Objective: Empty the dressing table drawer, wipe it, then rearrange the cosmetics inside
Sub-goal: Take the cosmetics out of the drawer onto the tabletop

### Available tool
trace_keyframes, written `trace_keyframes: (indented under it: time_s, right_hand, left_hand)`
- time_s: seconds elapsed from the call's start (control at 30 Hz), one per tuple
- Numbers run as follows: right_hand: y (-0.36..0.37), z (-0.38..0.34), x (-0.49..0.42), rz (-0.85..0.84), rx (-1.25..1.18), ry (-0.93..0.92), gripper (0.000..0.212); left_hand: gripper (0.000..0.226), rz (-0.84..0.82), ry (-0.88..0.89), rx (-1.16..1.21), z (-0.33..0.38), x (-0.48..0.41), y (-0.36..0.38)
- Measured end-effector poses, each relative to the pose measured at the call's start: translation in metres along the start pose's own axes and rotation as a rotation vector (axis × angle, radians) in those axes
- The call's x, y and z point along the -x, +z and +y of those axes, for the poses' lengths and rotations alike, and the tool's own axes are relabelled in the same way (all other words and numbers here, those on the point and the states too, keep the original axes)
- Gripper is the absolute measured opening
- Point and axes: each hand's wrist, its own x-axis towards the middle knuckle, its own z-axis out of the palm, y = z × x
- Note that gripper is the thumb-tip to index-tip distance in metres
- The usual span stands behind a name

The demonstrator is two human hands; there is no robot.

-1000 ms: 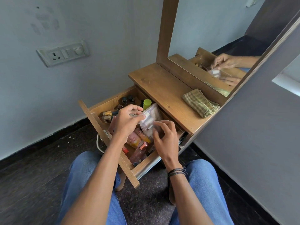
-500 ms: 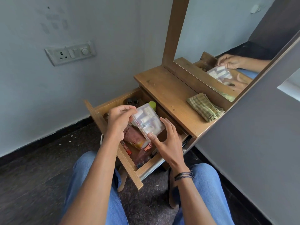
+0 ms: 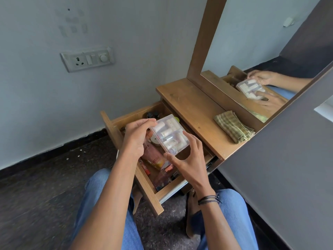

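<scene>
Head view: both hands hold a clear plastic box (image 3: 169,136) full of small white tubes, tilted, just above the open drawer (image 3: 133,112). The left hand (image 3: 137,139) pinches its far left corner with curled fingertips, and the right hand (image 3: 187,159) spans its near end, thumb at the near corner and fingers along the right edge. Below it the drawer, pulled out from under the dressing table top (image 3: 191,109), holds an orange tube (image 3: 155,157) and dark bottles (image 3: 153,114) in its back corner (labels too small to read), while a folded checked cloth (image 3: 234,127) lies at the top's right end, beside the mirror (image 3: 261,51).
</scene>
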Motion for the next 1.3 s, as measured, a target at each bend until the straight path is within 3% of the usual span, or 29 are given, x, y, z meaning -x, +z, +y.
trace_keyframes:
  time_s: [0.17, 0.4, 0.57, 0.8, 1.13, 1.3]
  right_hand:
    - [-0.003, -0.010, -0.012, 0.082, 0.035, -0.061, 0.083]
    - [-0.018, -0.021, -0.050, 0.150, 0.120, -0.120, 0.084]
    - [-0.034, -0.018, -0.106, 0.202, 0.179, -0.067, 0.073]
    - [-0.038, -0.010, -0.165, 0.220, 0.136, 0.035, 0.061]
    - [-0.036, 0.009, -0.206, 0.177, 0.110, 0.051, 0.048]
    - [-0.034, 0.016, -0.210, 0.152, 0.163, 0.046, 0.050]
  left_hand:
    - [0.014, 0.002, 0.044, 0.093, 0.004, 0.002, -0.001]
    - [0.010, 0.021, 0.253, -0.022, 0.002, -0.001, -0.001]
    - [0.025, 0.079, 0.247, -0.136, -0.007, -0.007, -0.001]
    - [0.028, 0.049, 0.231, -0.349, -0.015, -0.015, 0.005]
    - [0.007, 0.001, 0.257, -0.545, -0.030, -0.019, 0.008]
    - [0.009, -0.005, 0.243, -0.554, -0.034, -0.022, 0.010]
